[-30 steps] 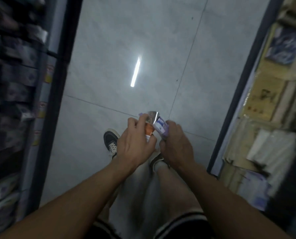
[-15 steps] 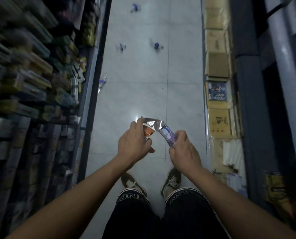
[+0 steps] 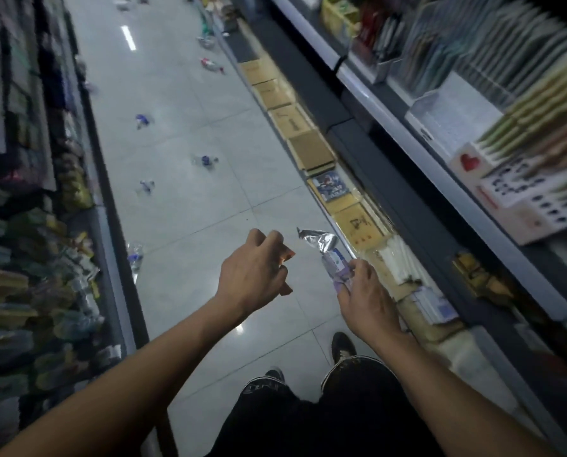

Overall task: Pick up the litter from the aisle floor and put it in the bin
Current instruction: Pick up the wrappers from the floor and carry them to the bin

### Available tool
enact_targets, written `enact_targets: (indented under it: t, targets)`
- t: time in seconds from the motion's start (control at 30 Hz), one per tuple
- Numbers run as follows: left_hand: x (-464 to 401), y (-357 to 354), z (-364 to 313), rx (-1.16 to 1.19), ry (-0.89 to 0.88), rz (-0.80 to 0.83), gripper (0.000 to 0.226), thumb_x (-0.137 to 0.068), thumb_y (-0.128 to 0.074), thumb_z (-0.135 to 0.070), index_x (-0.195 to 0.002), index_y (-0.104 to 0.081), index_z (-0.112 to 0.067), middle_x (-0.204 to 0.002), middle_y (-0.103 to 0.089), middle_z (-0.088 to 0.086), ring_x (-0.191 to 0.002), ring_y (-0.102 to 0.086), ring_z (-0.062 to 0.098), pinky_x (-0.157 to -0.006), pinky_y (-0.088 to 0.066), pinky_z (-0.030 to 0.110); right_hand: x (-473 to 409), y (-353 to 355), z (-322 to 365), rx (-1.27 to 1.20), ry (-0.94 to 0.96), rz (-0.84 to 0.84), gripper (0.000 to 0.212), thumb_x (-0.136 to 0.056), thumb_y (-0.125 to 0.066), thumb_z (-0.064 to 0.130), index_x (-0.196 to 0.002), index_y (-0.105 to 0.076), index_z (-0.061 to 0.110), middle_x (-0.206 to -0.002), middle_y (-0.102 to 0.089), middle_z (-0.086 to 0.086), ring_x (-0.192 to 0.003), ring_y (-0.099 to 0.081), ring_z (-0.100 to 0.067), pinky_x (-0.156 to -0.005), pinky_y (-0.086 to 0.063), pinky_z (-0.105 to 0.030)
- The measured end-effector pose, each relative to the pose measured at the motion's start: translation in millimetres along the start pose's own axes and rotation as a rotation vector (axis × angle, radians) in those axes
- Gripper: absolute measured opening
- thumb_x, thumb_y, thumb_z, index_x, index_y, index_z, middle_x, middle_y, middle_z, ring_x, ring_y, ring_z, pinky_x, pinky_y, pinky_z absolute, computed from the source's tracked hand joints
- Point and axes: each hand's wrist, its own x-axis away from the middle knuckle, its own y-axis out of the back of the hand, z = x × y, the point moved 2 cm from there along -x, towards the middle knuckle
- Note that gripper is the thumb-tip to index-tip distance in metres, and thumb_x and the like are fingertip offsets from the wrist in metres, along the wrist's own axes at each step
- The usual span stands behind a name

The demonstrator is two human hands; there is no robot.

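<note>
Our right hand (image 3: 363, 291) pinches the foil wrapper (image 3: 325, 250); left hand (image 3: 252, 272), fingers curled on an orange scrap (image 3: 287, 255). We judge both held for binning; bin unseen.

1. No wording sharp enough to read anywhere in the aisle.
2. Dark handwritten marks on a brown cardboard box (image 3: 358, 222) at the foot of the right-hand shelving, illegible.
3. White lettering on the hems of black shorts (image 3: 265, 387), too blurred to make out.
4. Red heart symbol on a white card (image 3: 470, 161) on the right-hand shelf.
</note>
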Motion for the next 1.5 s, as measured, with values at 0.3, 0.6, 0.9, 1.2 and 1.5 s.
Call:
enact_targets:
  t: [0.3, 0.6, 0.9, 1.2, 1.5]
  targets:
    - [21, -7, -24, -0.121, -0.389, 0.174, 0.049, -0.072, -0.071, -0.029, -0.110, -0.041, -0.022, -0.104, -0.048, -0.001, -0.060, -0.050, 0.027, -0.046, -0.040, 0.032, 111, -3, -12, -0.120, -0.358, -0.211, 0.032, -0.097, -0.060, 0.031, -0.121, -0.043, 0.021, -0.117, -0.057, -0.006, -0.097, -0.060, -0.029, -0.067, -0.036, -0.033]
    - [78, -56, -121, -0.184, -0.790, 0.292, 0.035, -0.079, -0.060, -0.021, -0.107, -0.039, -0.023, -0.102, -0.054, 0.003, -0.061, -0.057, 0.033, -0.051, -0.051, 0.040, 246, 9, -59, -0.194, -0.702, -0.431, 0.036, -0.096, -0.060, 0.030, -0.126, -0.045, 0.018, -0.120, -0.058, -0.007, -0.101, -0.061, -0.031, -0.068, -0.036, -0.032]
    - [214, -109, -226, -0.271, -1.179, 0.460, 0.037, -0.077, -0.063, -0.026, -0.108, -0.043, -0.024, -0.099, -0.059, 0.000, -0.071, -0.063, 0.032, -0.054, -0.049, 0.035, 417, 5, -111, -0.278, -0.995, -0.666, 0.035, -0.093, -0.063, 0.025, -0.123, -0.047, 0.017, -0.120, -0.058, -0.008, -0.101, -0.062, -0.034, -0.069, -0.034, -0.031]
    - [393, -169, -289, -0.289, -1.467, 0.573, 0.037, -0.077, -0.064, -0.028, -0.110, -0.046, -0.024, -0.100, -0.060, 0.001, -0.073, -0.064, 0.031, -0.058, -0.054, 0.038, 598, -23, -154, -0.348, -1.196, -0.871, 0.039, -0.092, -0.063, 0.023, -0.127, -0.049, 0.014, -0.124, -0.060, -0.009, -0.105, -0.063, -0.031, -0.075, -0.038, -0.027]
    - [545, -218, -341, -0.351, -1.748, 0.660, 0.035, -0.085, -0.058, -0.032, -0.116, -0.044, -0.029, -0.103, -0.060, -0.005, -0.071, -0.062, 0.019, -0.058, -0.051, 0.032, 738, -61, -160, -0.363, -1.380, -1.093, 0.038, -0.092, -0.066, 0.022, -0.125, -0.052, 0.010, -0.114, -0.060, -0.009, -0.096, -0.064, -0.025, -0.074, -0.043, -0.026]
